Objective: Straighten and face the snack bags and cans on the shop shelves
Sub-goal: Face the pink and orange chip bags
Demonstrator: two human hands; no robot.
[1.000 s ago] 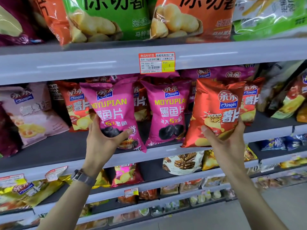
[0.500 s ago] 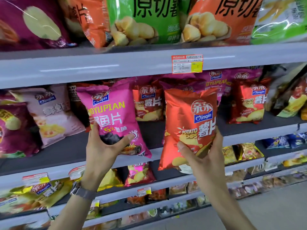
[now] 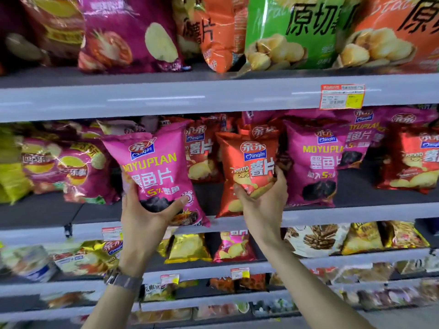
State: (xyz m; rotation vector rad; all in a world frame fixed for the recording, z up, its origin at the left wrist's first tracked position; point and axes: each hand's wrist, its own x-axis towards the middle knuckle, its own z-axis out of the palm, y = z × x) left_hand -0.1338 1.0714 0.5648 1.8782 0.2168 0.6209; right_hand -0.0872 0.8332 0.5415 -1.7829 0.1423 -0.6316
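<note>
My left hand grips the lower part of a pink MOYUPIAN bag, upright at the front edge of the middle shelf. A red potato chips bag stands upright just right of it, its bottom on the shelf edge, with my right hand holding its lower right corner. Behind and between them sits another red chips bag. To the right stands a second pink MOYUPIAN bag, then a further red chips bag.
Big chip bags fill the top shelf: purple, orange, green. A price tag hangs on that shelf's edge. Purple and yellow bags lie left on the middle shelf. Lower shelves hold gold and pink snack packs.
My right hand has carried the red chips bag leftward and set it on the shelf beside the pink bag. The view has swung left. My left hand stays on the pink bag.
</note>
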